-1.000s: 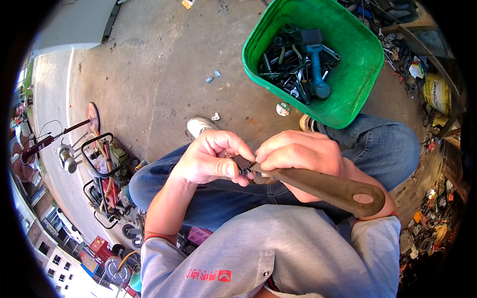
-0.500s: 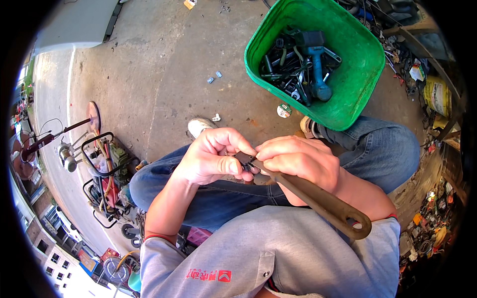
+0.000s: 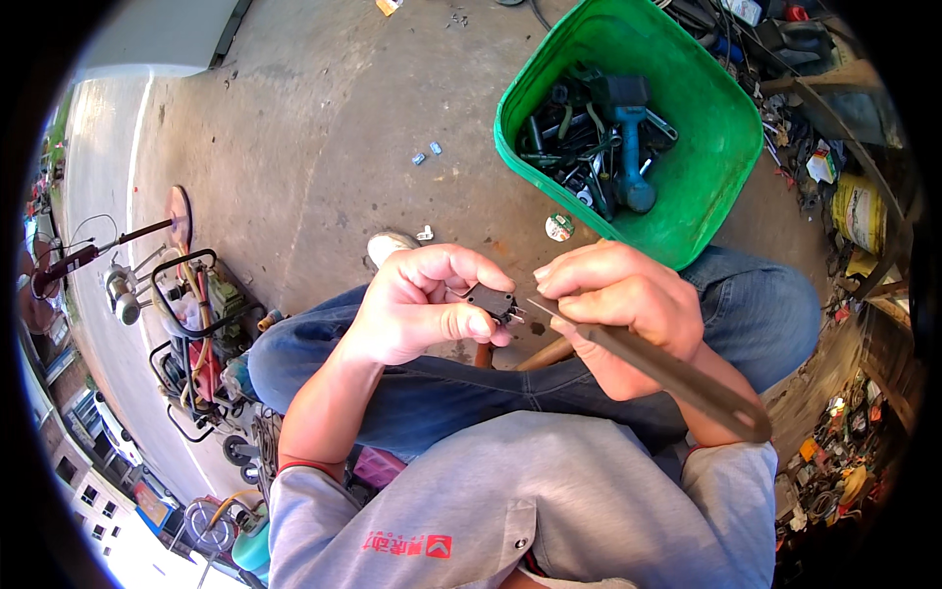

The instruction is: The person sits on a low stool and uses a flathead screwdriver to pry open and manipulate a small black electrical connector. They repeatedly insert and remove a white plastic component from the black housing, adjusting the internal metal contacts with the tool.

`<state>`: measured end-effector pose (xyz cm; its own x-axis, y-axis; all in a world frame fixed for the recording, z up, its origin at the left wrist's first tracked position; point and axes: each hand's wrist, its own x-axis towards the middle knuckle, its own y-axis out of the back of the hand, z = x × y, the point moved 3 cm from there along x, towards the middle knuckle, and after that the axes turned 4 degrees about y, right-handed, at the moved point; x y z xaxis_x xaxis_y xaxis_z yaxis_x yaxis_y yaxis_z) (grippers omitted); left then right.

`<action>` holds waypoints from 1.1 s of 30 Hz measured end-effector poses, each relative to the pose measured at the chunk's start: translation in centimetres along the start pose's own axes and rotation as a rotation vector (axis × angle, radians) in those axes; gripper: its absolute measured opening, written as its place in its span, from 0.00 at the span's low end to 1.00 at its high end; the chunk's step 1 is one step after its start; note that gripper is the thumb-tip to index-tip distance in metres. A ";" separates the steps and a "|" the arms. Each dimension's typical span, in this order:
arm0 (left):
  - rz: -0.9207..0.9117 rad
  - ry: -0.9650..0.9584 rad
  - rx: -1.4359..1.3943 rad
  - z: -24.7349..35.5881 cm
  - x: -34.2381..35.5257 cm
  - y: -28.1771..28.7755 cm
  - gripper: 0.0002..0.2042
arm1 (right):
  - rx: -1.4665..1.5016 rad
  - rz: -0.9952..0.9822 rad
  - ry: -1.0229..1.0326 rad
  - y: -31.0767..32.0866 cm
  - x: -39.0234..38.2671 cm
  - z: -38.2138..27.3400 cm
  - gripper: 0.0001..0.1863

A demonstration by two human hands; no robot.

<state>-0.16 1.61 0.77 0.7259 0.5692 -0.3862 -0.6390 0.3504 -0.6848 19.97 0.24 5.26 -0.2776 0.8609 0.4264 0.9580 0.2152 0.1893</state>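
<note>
My left hand [image 3: 417,309] pinches a small black block-shaped part [image 3: 488,299] between thumb and fingers. Thin metal pins stick out of the part's right side. In my right hand [image 3: 628,309] lies a long, flat, brown tool [image 3: 677,378] with a hole in its wide end. Its narrow, pointed tip shows just right of the pins, with a small gap between. The wide end points down and right, over my right forearm. Both hands are above my lap, and the fingers of the right one hide part of the tool.
A green bin [image 3: 721,128] beyond my right knee holds a blue power tool [image 3: 633,147] and several hand tools. Machinery with a black tube frame [image 3: 201,314] stands at left. Scrap [image 3: 834,456] lies along the right. A round lid-like piece [image 3: 559,228] is on the floor.
The brown tool's tip has drawn away from the black part, as my right hand moved right and turned. More of the metal pins shows now. The view has shifted slightly.
</note>
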 end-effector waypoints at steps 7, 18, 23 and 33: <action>0.191 -0.208 0.360 0.3 -0.3 -0.3 0.15 | 0.032 -0.016 -0.093 0.3 0.5 1.1 0.08; 0.194 -0.265 0.752 0.6 -0.1 -0.2 0.15 | -0.065 -0.092 -0.262 -1.2 0.0 1.9 0.06; 0.160 -0.308 0.699 0.5 0.3 -0.3 0.17 | -0.106 -0.236 -0.335 -1.1 0.1 1.7 0.11; 0.170 -0.197 0.096 -1.5 0.5 -0.3 0.17 | -0.099 -0.049 -0.450 -1.6 -0.5 1.9 0.07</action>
<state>0.76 0.72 -0.16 0.5483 0.7566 -0.3564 -0.7757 0.3008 -0.5548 18.69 0.35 3.04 -0.2428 0.9700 -0.0075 0.9272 0.2343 0.2922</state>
